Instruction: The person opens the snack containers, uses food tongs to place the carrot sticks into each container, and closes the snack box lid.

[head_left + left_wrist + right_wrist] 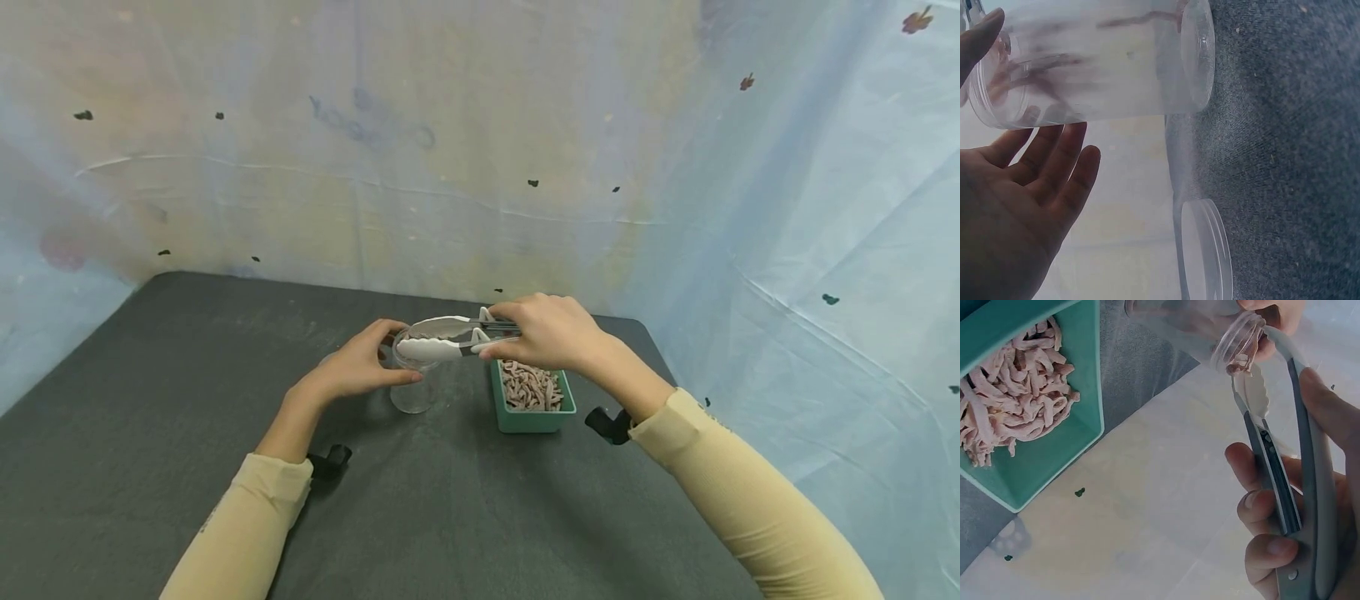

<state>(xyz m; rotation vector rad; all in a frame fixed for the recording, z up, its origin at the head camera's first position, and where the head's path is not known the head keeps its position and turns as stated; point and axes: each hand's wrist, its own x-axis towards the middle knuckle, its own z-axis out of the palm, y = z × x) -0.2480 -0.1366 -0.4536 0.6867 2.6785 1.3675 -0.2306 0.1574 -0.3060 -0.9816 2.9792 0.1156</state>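
Observation:
A clear plastic jar (412, 398) stands upright on the dark table, with a few pinkish-brown strips inside it. My left hand (351, 365) holds it near the mouth, thumb on one side and fingers on the other. In my right hand (553, 332) is a pair of tongs (1319, 487) with pale scalloped heads. The tong heads are at the jar's mouth, parted a little, with a bit of strip showing beside them in the right wrist view. Right of the jar, a green box (529, 423) contains a heap of pale brownish strips (531, 387), partly under my right hand.
A clear round lid (1210, 250) lies on the table (450, 517) near the jar in the left wrist view. Pale plastic sheeting (450, 167) hangs behind the table and along its right side.

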